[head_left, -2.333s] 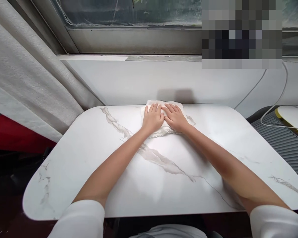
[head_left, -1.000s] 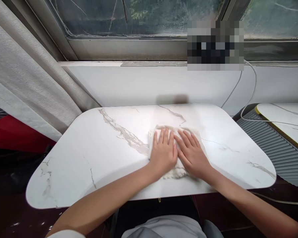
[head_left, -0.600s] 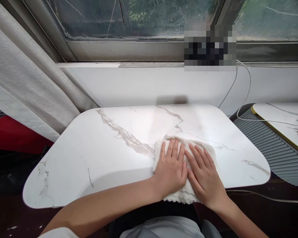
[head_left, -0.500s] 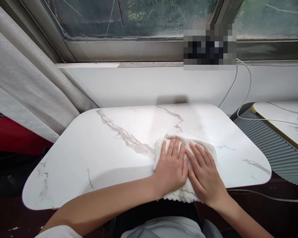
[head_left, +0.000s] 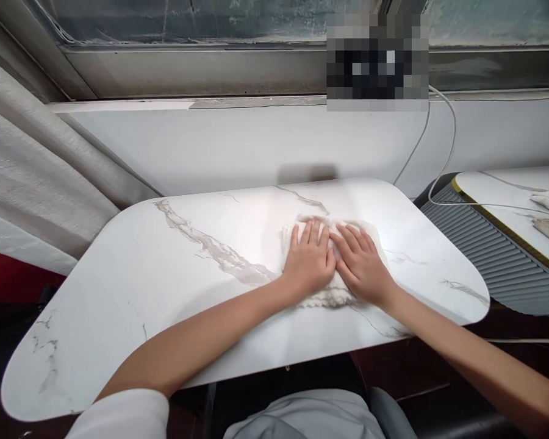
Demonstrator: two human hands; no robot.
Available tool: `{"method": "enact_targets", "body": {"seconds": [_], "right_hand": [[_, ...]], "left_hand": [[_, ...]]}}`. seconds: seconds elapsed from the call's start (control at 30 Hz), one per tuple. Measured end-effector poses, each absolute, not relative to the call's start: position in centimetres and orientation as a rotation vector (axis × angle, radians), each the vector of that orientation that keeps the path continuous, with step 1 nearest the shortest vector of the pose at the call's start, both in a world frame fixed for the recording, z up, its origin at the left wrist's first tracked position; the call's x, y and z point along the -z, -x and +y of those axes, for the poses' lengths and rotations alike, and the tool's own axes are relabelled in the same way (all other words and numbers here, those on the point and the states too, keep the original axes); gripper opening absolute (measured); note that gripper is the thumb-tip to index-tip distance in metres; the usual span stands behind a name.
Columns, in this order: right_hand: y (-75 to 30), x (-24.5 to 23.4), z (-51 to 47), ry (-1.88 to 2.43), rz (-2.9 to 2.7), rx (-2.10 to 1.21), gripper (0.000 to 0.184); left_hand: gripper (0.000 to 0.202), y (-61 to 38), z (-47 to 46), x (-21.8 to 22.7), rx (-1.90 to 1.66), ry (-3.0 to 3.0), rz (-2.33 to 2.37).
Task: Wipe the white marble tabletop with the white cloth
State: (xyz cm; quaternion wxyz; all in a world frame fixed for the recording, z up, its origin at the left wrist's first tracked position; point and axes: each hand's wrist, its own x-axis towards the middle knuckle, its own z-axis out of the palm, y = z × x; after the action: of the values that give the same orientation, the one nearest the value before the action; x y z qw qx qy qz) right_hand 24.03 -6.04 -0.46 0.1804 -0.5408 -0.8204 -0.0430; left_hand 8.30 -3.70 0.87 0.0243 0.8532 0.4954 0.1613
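Note:
A white fluffy cloth (head_left: pixel 333 296) lies on a white marble-patterned table (head_left: pixel 238 219). My left hand (head_left: pixel 310 259) rests flat on the cloth's left half, fingers stretched out and pointing away from me. Beside it, my right hand (head_left: pixel 363 262) presses flat on the right half, its fingers also extended. The thumb sides of the two hands meet or nearly meet in the middle. Neither hand wraps round the cloth; both palms cover much of it, and a ragged edge shows below them.
A window with a grey frame and a white wall (head_left: pixel 210 143) stand behind the table. A pixelated object (head_left: pixel 377 64) sits on the sill, with a white cable (head_left: pixel 452 131) running from it. Light curtains (head_left: pixel 41 152) hang at left. A second table with ribbed grey side (head_left: pixel 494 244) stands right.
Both hands have slid the cloth forward, away from the table's near edge. They stay flat on it. The camera view has shifted somewhat.

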Motion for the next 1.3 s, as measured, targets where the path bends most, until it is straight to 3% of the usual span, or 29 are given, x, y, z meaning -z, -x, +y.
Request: {"method": "enact_targets", "body": {"seconds": [0.3, 0.67, 1.0, 1.3], "right_hand": [[-24.1, -0.5, 6.2, 1.688, -2.344, 0.049, 0.055], [-25.6, 0.0, 13.5, 1.596, -2.364, 0.058, 0.053], [-25.9, 0.2, 13.3, 1.618, -2.339, 0.1, 0.053], [-26.7, -0.4, 7.4, 1.737, -2.355, -0.004, 0.058]], "left_hand": [[0.046, -9.5, 7.6, -1.1, -0.605, -2.529, 1.645], [0.042, -11.1, 13.7, -1.0, -0.617, -2.495, 1.753], [0.045, -11.8, 13.6, -0.9, -0.612, -2.525, 1.783], [0.049, -12.2, 9.1, -0.9, -0.532, -2.59, 1.679]]}}
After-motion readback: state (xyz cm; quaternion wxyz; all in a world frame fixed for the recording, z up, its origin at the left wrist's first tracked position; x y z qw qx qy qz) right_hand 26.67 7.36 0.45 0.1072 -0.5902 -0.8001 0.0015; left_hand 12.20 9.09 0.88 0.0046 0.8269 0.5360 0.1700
